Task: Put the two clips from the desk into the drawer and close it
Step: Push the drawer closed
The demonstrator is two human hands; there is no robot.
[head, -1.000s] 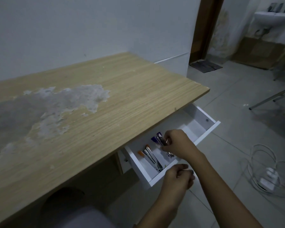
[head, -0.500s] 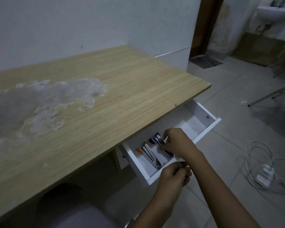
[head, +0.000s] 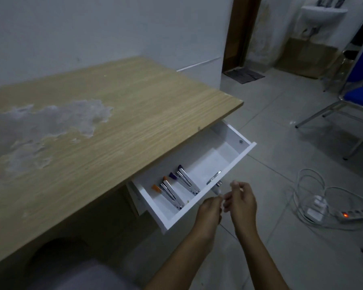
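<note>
— Where are the clips?

— I see both lying in the white drawer (head: 242,156), which stands pulled out under the wooden surface (head: 134,114). The orange clip (head: 169,193) is nearer the drawer's left end, and the purple clip (head: 187,181) lies just beside it on the right, the two apart.

— And my hands?

— The left hand (head: 211,212) is loosely curled just in front of the drawer's front panel, grasping nothing. The right hand (head: 242,200) hangs beside it with fingers spread, released, close to the small knob (head: 217,188) on the drawer front. I cannot tell whether either touches the knob.
</note>
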